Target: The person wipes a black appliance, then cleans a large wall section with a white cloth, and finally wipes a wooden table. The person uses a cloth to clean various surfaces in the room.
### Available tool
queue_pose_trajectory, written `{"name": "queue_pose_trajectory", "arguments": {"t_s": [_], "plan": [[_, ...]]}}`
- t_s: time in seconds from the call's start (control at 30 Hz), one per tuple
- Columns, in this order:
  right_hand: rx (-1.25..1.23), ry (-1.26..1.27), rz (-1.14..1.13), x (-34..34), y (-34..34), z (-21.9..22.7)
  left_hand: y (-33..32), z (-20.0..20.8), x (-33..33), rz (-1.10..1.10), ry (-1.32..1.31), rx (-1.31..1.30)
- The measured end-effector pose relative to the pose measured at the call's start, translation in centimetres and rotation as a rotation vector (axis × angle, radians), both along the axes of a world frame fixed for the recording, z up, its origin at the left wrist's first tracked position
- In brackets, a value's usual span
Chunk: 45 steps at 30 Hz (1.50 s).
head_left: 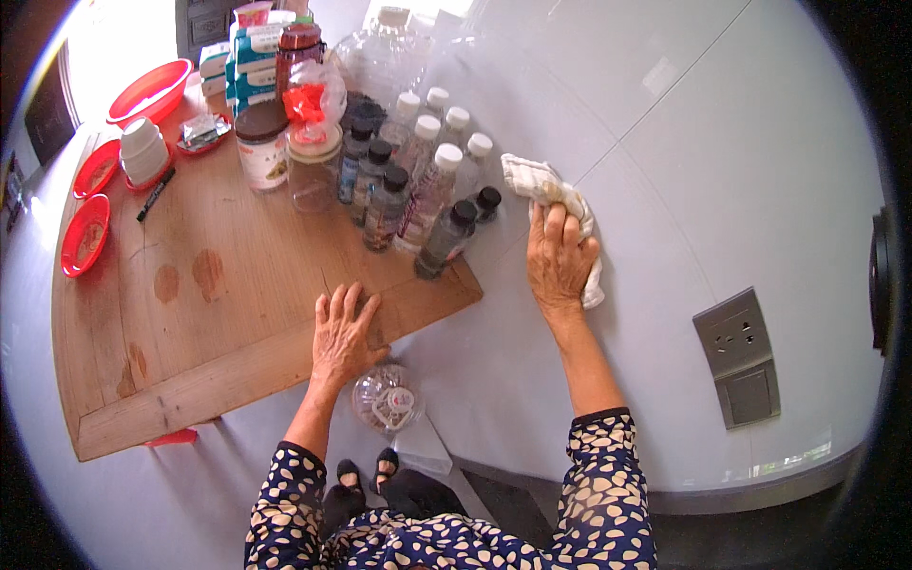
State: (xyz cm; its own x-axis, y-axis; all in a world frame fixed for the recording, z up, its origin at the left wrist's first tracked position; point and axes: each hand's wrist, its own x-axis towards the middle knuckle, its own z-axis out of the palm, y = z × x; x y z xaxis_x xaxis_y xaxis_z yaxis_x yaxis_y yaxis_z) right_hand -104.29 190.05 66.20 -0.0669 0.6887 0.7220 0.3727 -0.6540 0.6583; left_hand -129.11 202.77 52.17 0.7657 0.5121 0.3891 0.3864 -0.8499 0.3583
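My right hand (561,255) is closed on a white cloth (534,179) and presses it against the pale tiled wall (655,218). Part of the cloth hangs out below the palm, and some brownish marks show on it. My left hand (344,334) rests on the near edge of the wooden table (190,351), its fingers stretched out and holding nothing. Between the two hands, at the table's corner, stands a group of clear plastic bottles, among them a black-capped bottle (446,237) and a white-capped bottle (430,195).
Behind the bottles are a brown-lidded jar (261,152), a clear jar (314,171) and tissue packs (255,62). Red plates (85,236), stacked white bowls (142,150) and a black marker (156,195) lie farther left. A socket panel (736,347) is on the wall; a clear container (387,397) stands below the table edge.
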Motion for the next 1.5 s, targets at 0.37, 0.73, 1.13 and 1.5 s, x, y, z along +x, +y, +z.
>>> {"name": "queue_pose_trajectory", "arguments": {"t_s": [0.37,0.73,1.13,1.5], "plan": [[-0.145,0.409,-0.030,-2.5,-1.2,-6.4,0.1,0.0,0.2,0.012,-0.010,0.068],[0.055,1.058,0.131,-3.0,2.0,-15.6,0.0,-0.1,0.4,0.002,-0.014,0.048],[-0.092,1.450,0.409,-13.2,2.3,-15.5,1.0,-0.6,-1.2,-0.038,-0.163,0.020],[-0.260,1.129,0.496,-11.6,7.7,-16.4,4.4,-1.9,-17.7,0.622,-0.064,0.128]]}}
